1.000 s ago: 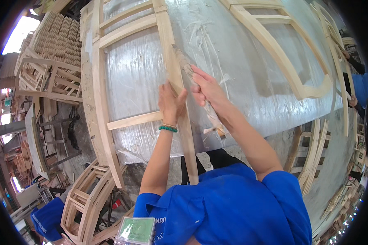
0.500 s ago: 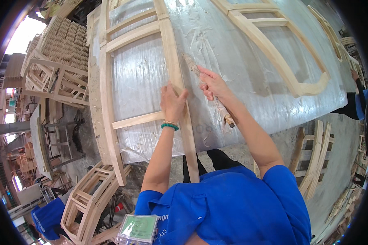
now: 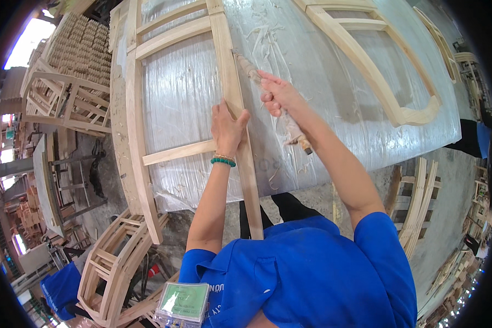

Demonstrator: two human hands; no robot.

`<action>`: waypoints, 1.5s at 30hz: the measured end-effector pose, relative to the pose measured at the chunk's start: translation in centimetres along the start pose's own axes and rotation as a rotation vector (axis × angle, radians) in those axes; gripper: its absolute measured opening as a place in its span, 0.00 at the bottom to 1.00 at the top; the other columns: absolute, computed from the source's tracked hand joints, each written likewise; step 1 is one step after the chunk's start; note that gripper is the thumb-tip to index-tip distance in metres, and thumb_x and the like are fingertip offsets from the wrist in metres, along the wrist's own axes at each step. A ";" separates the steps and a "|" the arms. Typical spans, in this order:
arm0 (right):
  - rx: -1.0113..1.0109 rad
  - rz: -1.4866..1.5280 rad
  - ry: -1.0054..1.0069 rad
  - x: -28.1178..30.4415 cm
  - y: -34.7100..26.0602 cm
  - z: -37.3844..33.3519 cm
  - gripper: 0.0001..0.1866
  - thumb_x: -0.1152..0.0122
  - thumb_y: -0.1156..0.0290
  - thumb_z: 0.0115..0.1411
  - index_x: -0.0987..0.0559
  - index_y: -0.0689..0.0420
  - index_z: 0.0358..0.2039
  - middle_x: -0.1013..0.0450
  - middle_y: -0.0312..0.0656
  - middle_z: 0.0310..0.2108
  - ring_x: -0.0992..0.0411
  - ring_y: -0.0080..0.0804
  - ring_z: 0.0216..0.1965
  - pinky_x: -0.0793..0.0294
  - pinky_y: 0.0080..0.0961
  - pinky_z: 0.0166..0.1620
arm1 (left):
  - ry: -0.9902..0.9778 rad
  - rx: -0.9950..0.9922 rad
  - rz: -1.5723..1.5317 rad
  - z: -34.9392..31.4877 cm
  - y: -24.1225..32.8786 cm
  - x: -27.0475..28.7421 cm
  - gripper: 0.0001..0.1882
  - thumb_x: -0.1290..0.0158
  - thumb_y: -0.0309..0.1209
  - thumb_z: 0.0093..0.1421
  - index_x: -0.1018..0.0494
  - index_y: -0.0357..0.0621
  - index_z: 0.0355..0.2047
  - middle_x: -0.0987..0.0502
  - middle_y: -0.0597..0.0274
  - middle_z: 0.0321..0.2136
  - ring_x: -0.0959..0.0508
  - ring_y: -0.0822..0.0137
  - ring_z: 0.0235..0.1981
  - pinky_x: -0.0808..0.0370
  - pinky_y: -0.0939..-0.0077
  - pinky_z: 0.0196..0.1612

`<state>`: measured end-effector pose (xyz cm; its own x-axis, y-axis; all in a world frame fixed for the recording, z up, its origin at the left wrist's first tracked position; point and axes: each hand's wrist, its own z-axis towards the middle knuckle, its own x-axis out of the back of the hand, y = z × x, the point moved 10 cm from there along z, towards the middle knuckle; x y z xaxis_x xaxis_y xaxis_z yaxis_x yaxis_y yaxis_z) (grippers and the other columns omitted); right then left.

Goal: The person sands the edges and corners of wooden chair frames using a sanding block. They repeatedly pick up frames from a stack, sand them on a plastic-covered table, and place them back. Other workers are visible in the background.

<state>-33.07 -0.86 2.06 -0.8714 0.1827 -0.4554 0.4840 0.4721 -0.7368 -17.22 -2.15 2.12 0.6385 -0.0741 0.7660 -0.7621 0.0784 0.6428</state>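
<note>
A pale wooden frame [image 3: 138, 117] with long rails and crosspieces lies along the left of the plastic-covered table [image 3: 333, 147]. My left hand [image 3: 228, 128] grips its right rail just above the lowest crosspiece, thumb on one side and fingers on the other. In my right hand [image 3: 281, 95] is a long stick-like tool [image 3: 293, 131] wrapped in tan, peeling material. Its narrow far tip reaches the edge of that same rail, and its dark butt end points back toward my forearm. I cannot tell what kind of tip it has.
A second wooden frame [image 3: 361, 63] with a curved end lies at the table's right. Stacked frames [image 3: 106, 268] stand at the lower left, with piled wooden parts [image 3: 82, 44] beyond. Long curved slats [image 3: 418, 208] rest at the right. Another person's dark sleeve [image 3: 464, 139] shows at the right edge.
My right hand has moved slightly up and left, bringing the tool's tip farther along the rail and against its edge. My left hand keeps its grip; the whole view has shifted a little.
</note>
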 end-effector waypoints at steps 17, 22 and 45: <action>0.143 -0.106 0.004 -1.5 -2.2 0.9 0.27 0.54 0.65 0.66 0.41 0.51 0.65 0.37 0.33 0.19 0.44 0.16 0.11 0.43 0.16 0.12 | 0.037 -0.014 0.051 0.1 -0.5 0.7 0.32 0.42 0.44 0.51 0.34 0.36 0.51 0.30 0.49 0.41 0.27 0.48 0.43 0.29 0.59 0.45; 0.043 -0.117 -0.028 1.0 -0.6 -1.0 0.28 0.53 0.64 0.67 0.43 0.50 0.66 0.37 0.32 0.20 0.45 0.14 0.11 0.44 0.14 0.11 | -0.030 0.005 0.014 -0.2 1.1 0.1 0.30 0.43 0.45 0.51 0.33 0.36 0.48 0.30 0.48 0.41 0.27 0.48 0.43 0.29 0.59 0.44; -0.192 0.033 0.059 -0.3 21.3 -33.8 0.24 0.58 0.65 0.70 0.41 0.43 0.66 0.40 0.26 0.18 0.45 0.10 0.16 0.43 0.10 0.17 | -0.296 0.345 -0.807 -29.6 -5.6 -2.8 0.19 0.58 0.38 0.68 0.42 0.36 0.52 0.29 0.65 0.26 0.28 0.77 0.17 0.31 0.83 0.19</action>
<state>-25.19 38.29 3.41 -0.8610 0.2487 -0.4437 0.4935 0.6196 -0.6103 -11.53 27.05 -3.42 0.9724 -0.2323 0.0238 -0.1188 -0.4045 0.9068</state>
